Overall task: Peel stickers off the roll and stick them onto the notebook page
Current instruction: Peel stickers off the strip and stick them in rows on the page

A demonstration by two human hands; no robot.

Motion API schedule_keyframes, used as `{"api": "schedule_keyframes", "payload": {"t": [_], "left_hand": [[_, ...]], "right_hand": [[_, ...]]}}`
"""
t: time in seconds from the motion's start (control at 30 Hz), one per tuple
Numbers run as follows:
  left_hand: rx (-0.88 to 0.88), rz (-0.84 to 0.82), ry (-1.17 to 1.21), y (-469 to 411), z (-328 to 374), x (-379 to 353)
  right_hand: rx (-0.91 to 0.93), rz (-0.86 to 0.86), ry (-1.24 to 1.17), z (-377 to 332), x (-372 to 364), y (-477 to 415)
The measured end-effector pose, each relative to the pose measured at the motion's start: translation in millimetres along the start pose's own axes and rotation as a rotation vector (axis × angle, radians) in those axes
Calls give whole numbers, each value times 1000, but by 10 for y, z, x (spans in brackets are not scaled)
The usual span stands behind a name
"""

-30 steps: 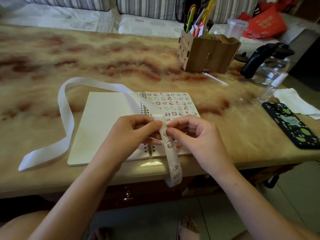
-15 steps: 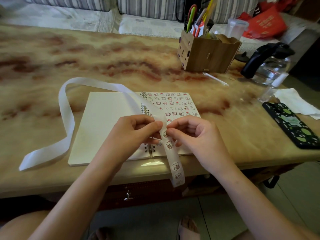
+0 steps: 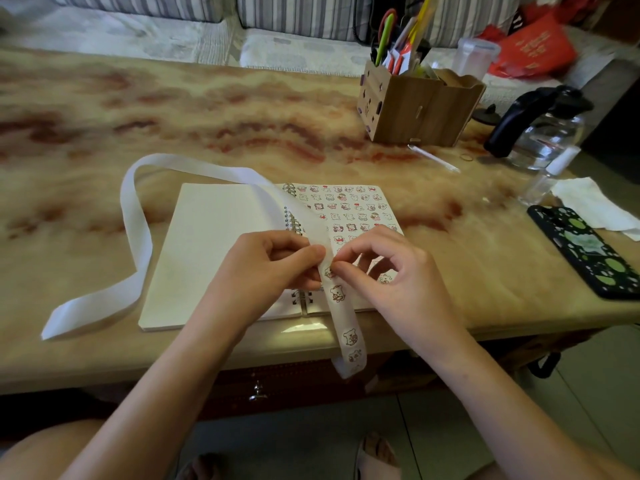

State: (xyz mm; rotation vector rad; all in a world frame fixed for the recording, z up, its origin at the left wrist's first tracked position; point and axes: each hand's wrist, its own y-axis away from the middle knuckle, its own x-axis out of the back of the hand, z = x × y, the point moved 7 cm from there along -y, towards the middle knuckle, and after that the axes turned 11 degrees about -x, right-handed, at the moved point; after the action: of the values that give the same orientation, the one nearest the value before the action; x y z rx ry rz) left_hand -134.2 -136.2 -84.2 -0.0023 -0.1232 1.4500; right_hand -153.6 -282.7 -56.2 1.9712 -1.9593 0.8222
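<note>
1. The sticker strip [image 3: 347, 323] hangs over the near edge of the table [image 3: 467, 265]. Its empty backing loops far-left across the spiral notebook [image 3: 214, 237].
2. The left hand [image 3: 270, 268] pinches the strip. The right hand [image 3: 394, 271] seems to nip a sticker [image 3: 329, 273], though it is tiny.
3. The paper is thin, limp and light, so lift a sticker gently by its corner.

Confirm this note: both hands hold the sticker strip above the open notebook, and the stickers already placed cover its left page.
Wrong page. The head view shows the placed stickers on the right page; the left page is blank. The left hand and right hand do hold the sticker strip above the notebook.
</note>
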Motion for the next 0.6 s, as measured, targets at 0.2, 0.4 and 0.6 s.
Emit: {"api": "schedule_keyframes", "payload": {"t": [0.2,0.4,0.6], "left_hand": [[12,16,-21,7,-1,25],[16,27,-32,-6,5,76],[34,63,-35,-31,9,211]], "right_hand": [[84,44,105,-68,-7,48],[-15,-42,14,-59,-38,48],[-335,-105,-335,123,45,13]]}}
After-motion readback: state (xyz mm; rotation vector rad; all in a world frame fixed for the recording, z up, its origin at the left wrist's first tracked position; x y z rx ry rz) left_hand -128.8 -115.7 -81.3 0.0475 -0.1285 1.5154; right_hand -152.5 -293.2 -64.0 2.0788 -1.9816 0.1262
